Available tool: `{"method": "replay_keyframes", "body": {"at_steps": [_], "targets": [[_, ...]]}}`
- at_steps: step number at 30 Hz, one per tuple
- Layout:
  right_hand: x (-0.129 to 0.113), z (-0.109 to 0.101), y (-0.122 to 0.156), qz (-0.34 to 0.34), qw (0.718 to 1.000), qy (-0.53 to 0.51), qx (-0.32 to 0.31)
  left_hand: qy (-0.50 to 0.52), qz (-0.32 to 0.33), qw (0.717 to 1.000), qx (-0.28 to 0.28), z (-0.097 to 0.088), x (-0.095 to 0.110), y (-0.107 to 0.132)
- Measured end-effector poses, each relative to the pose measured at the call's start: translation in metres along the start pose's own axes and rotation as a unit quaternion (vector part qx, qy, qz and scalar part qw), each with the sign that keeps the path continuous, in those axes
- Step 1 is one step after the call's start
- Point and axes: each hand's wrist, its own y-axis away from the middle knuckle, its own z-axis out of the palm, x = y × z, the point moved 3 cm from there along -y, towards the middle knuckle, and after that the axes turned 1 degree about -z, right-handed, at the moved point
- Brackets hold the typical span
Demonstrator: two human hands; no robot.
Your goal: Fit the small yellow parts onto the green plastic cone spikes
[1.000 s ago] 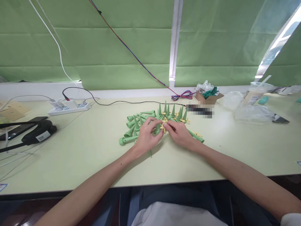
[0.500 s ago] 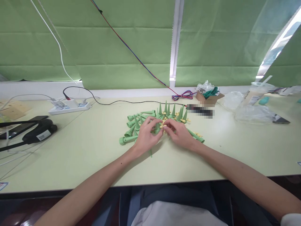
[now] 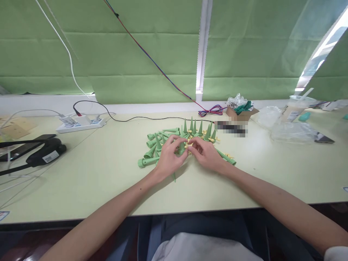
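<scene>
My left hand (image 3: 171, 155) is curled around a green plastic watering spike (image 3: 182, 147), its thumb and fingers closed about the piece. Fingertips of my right hand (image 3: 208, 154) pinch close beside it at a small yellow valve (image 3: 187, 146), partly covered by the fingers. Both hands nearly meet over the pile. Several more green spikes stand point up behind them, such as one spike (image 3: 200, 128). Others lie on their sides to the left, including a capped spike (image 3: 148, 161). Another lying spike (image 3: 227, 157) with yellow parts is right of my right hand.
The pale table (image 3: 108, 181) carries a white power strip (image 3: 81, 125) and a black strapped device (image 3: 46, 152) at left. Behind the pile runs a black cable (image 3: 136, 117). At right are a small cardboard box (image 3: 241, 115), a drink cup (image 3: 293, 110) and a plastic bag (image 3: 290, 132).
My right fingertips have shifted very slightly at the yellow valve. Otherwise both hands and the spikes stay in place; the camera view has moved a little.
</scene>
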Motion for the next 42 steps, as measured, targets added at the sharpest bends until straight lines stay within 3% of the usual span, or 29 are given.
{"method": "replay_keyframes", "body": {"at_steps": [42], "targets": [[-0.0007,-0.0016,-0.0014,0.016,0.999,0.039,-0.012,-0.008,0.009,1.0,-0.007,0.0008,0.0005,0.001]]}}
